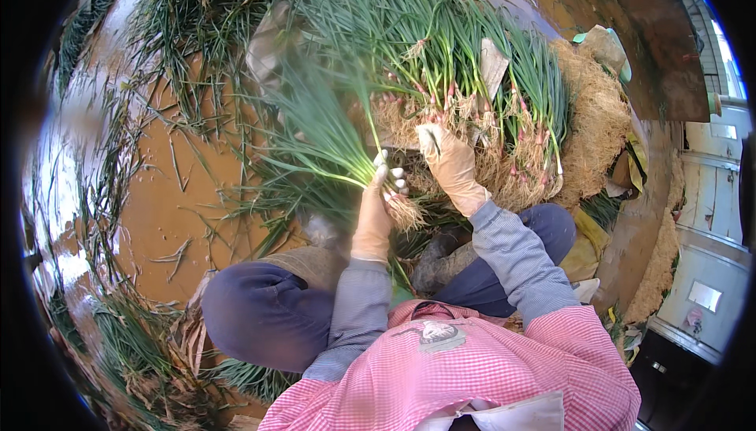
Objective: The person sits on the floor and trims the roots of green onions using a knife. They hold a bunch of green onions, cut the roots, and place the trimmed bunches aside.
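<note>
My left hand, in a pale glove with white fingertips, is closed around a bunch of green onions. Their leaves fan up and left, and their pinkish bulbs and pale roots stick out at the right of the fist. My right hand, in a like glove, is at the root ends of a large heap of green onions. Its fingertips touch or nearly touch the roots; whether they grip a stalk cannot be told. More onions with long tangled roots lie just right of this hand.
A mound of fibrous roots stands right of the heap. Loose green leaves lie at the upper left, with scraps on the wet, muddy brown floor. My bent knees flank the work area. Pale panelled doors stand at the far right.
</note>
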{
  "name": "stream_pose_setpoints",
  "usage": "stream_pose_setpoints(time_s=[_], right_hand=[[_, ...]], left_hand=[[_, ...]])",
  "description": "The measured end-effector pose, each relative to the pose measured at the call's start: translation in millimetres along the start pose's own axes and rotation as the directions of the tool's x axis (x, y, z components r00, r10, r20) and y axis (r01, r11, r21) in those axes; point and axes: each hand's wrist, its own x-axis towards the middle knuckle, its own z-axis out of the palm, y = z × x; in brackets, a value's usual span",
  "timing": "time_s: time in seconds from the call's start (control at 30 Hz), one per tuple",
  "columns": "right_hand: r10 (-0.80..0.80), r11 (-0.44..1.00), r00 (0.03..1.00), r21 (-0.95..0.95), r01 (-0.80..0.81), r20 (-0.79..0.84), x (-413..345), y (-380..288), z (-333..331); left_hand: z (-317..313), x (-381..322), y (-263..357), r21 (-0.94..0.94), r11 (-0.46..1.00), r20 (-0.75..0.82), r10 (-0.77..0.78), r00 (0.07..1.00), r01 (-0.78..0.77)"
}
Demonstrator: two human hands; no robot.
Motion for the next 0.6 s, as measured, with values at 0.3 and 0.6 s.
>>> stream_pose_setpoints(time_s=[0.3, 0.6], right_hand=[[0.042, 0.859, 0.962, -0.502, 0.104, 0.271, 105.8, 34.9, 27.8], [0.054, 0.854, 0.964, -0.513, 0.091, 0.261, 113.9, 50.2, 37.0]], left_hand=[[22.8, -10.1, 15.5, 0.035, 0.984, -0.079, 0.178, 0.981, -0.176], [20.5, -14.5, 6.6, 0.077, 0.984, -0.07, 0.164, 0.984, -0.159]])
